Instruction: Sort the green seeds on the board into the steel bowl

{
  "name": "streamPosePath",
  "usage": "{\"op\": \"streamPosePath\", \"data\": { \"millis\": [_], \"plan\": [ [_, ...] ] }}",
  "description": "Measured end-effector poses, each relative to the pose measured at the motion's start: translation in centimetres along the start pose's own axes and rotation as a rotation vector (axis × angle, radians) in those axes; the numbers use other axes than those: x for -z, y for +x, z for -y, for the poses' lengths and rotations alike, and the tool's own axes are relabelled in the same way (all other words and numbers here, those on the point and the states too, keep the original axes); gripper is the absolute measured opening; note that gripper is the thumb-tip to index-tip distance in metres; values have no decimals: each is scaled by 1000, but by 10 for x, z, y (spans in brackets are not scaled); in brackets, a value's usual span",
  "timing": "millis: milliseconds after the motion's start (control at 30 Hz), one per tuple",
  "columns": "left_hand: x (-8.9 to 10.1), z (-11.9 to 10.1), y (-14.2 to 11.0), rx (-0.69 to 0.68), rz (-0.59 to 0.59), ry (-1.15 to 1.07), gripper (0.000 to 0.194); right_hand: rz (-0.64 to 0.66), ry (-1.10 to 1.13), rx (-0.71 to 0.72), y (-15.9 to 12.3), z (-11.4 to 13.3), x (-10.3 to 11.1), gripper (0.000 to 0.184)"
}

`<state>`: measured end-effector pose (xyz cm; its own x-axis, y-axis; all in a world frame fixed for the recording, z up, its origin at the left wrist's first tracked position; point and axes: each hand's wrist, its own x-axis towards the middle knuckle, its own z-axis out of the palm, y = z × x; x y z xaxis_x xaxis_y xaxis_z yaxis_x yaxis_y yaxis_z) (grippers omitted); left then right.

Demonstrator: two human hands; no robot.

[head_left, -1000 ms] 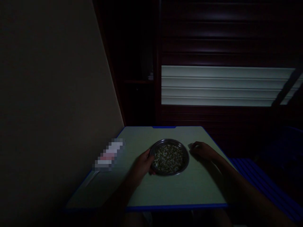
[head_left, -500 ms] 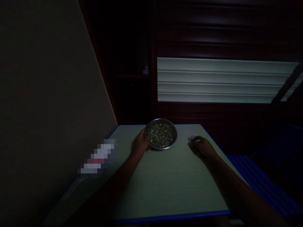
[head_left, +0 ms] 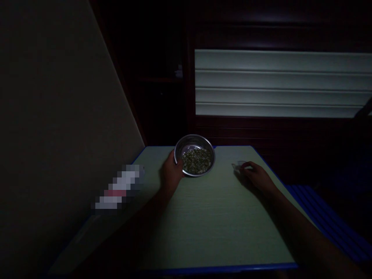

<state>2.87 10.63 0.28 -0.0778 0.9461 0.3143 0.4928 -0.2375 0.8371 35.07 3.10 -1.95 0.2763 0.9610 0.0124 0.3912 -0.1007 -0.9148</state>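
A round metal bowl [head_left: 186,145] holding small greenish and pale grains [head_left: 197,161] stands near the far edge of a pale green table [head_left: 209,224]. The bowl is tilted toward me, so the grains lie heaped at its near side. My left hand [head_left: 171,173] grips the bowl's left rim. My right hand [head_left: 255,176] rests on the table at the right, its fingers curled by a small pale thing [head_left: 238,165] that I cannot make out in the dark.
The room is very dark. A beige wall [head_left: 58,116] runs along the table's left side. A blurred white and pink object [head_left: 117,187] lies at the table's left edge. A lit panelled strip [head_left: 279,83] crosses the dark back wall. A blue slatted surface [head_left: 322,221] lies right.
My left hand has pushed the bowl away from me to the table's far edge and tipped it, so the grains have slid to its near side. My right hand has barely moved.
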Motion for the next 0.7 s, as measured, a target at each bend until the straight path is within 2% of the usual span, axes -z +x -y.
{"op": "streamPosePath", "data": {
  "millis": [367, 700],
  "plan": [
    [-1, 4, -1, -57, -119, 13, 49, -21, 58, 28, -6, 3, 0, 32],
    [-1, 5, 0, -65, -158, 32, 47, -21, 101, 49, -3, -2, 0, 33]
  ]
}}
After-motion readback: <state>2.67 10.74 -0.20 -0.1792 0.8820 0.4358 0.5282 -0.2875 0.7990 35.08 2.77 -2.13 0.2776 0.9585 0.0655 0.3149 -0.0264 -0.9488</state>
